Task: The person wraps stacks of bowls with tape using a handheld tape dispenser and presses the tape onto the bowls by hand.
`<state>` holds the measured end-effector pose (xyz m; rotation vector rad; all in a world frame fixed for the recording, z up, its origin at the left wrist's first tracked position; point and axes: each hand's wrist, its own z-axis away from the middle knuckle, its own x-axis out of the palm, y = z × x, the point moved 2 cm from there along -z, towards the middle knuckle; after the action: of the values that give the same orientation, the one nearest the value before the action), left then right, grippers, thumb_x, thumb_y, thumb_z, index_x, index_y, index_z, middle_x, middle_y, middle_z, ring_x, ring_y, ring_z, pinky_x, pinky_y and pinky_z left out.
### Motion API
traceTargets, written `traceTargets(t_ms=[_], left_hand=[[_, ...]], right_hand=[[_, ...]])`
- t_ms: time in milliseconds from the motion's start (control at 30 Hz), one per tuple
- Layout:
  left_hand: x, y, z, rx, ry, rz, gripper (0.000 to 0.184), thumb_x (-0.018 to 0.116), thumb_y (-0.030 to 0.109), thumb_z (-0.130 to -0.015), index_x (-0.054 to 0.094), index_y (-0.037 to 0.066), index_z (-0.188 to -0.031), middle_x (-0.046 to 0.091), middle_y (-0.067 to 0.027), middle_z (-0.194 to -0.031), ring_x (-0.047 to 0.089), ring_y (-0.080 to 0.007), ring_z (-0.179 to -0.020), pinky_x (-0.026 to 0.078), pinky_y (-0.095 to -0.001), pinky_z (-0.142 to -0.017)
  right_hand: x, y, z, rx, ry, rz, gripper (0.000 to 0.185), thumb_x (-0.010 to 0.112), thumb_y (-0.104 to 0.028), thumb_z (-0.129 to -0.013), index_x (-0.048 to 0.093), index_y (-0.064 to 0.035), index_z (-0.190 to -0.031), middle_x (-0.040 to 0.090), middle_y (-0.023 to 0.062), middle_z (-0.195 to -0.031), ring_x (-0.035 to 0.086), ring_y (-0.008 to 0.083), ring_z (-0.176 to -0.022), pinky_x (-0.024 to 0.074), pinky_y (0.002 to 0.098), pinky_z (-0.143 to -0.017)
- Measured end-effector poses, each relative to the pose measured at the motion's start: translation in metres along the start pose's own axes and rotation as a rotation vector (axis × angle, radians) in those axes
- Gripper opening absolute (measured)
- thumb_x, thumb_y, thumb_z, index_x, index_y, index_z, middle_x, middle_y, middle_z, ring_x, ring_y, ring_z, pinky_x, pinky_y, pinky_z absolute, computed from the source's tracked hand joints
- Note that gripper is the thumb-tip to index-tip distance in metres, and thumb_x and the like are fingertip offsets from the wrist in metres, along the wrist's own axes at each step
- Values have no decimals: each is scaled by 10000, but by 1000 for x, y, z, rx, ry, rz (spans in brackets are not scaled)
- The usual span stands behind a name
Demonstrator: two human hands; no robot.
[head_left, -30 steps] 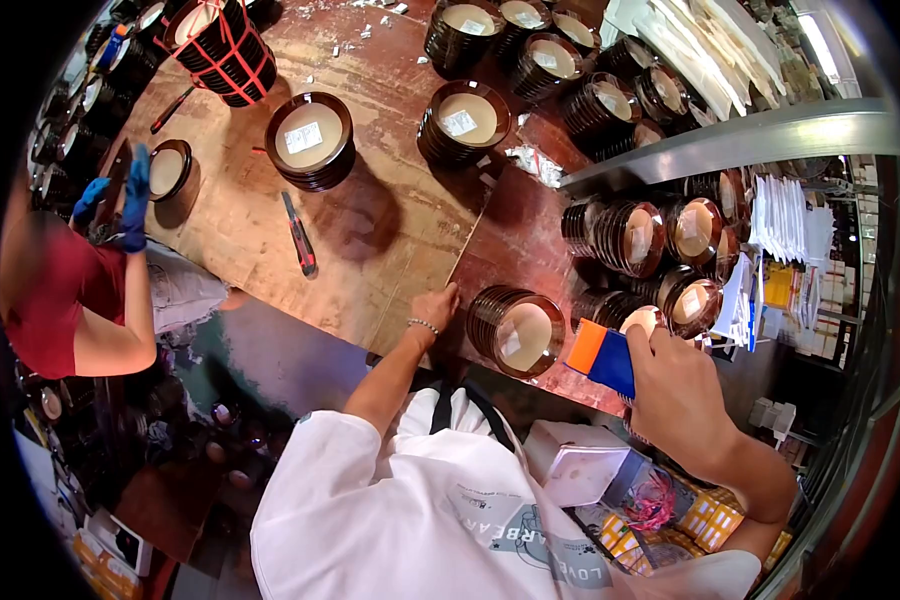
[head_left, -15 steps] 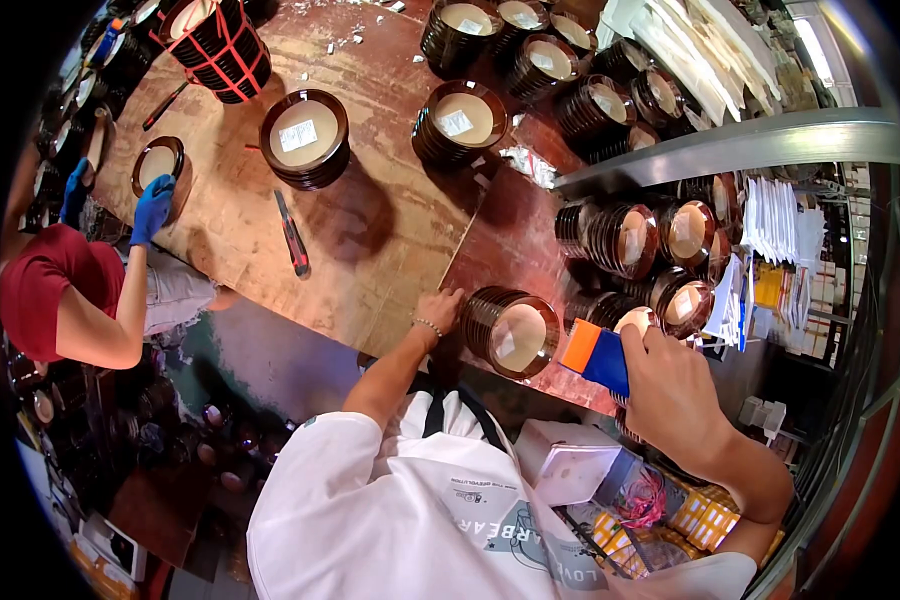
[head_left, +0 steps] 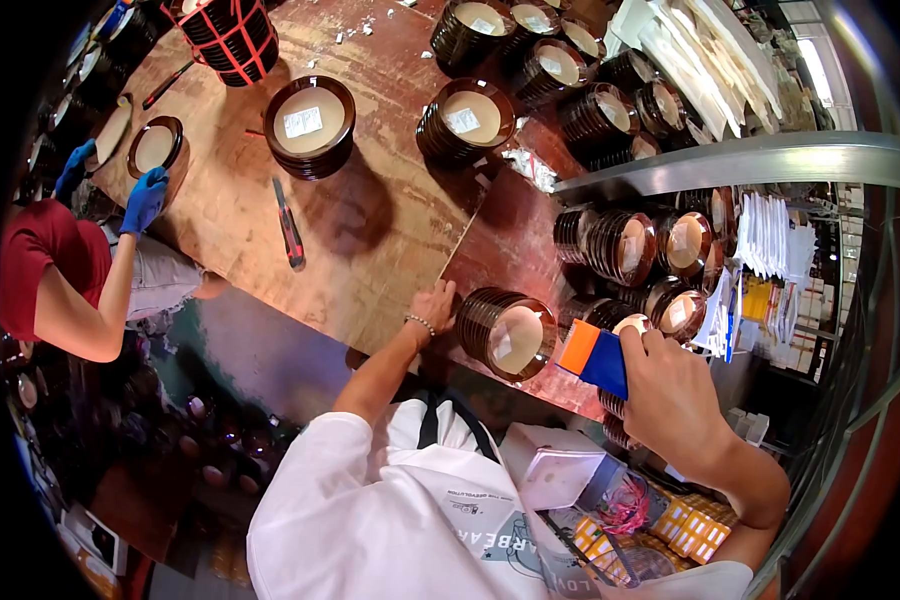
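My right hand (head_left: 670,395) is closed around a flat blue-and-orange tool (head_left: 595,362); its exact kind is unclear. The orange end points left, close to the rim of a stack of dark brown round dishes (head_left: 510,334). This stack leans over near the table's front edge, with its pale inner face and a white label turned toward the right. Left of the stack, my left hand (head_left: 432,308) rests on the tabletop with fingers stretched toward the dishes. Whether the fingertips touch them I cannot tell.
A red-and-black utility knife (head_left: 289,226) lies on the wooden table (head_left: 240,215). Further dish stacks (head_left: 312,125) stand beyond it. A metal bar (head_left: 740,165) crosses at right. A co-worker's blue gloved hand (head_left: 145,200) is by a single dish (head_left: 156,147) at left.
The view has shifted slightly. At left, the co-worker's other gloved hand now shows with a pale oval piece beside it. My hands stay nearly where they were.
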<state>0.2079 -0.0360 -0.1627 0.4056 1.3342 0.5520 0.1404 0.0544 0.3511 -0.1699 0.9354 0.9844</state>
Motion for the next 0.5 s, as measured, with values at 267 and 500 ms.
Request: traceTargets(t_ms=[267,500], left_hand=[[56,23,19,-121,66,1299,609,407,424,-1088,408,11,-1536,432,-198,-1578,470,-312,-1420,363,-376,-1167],[34,17,19,-234,439,1215,611,354,442,-1110,421,-17,-1507,470,-141,-1529,433,-250,-1412,314,-380,-1196]], right_hand=[[-6,-4,1,-49,105,29,387,753,-33,-706,513,-27,-1009,614,163,-876,683,320,-804,550,413,-666],[0,-1,5,-136,141,118,342,769,-71,-731,549,-22,-987,654,164,-817,694,340,-764,556,429,-678]])
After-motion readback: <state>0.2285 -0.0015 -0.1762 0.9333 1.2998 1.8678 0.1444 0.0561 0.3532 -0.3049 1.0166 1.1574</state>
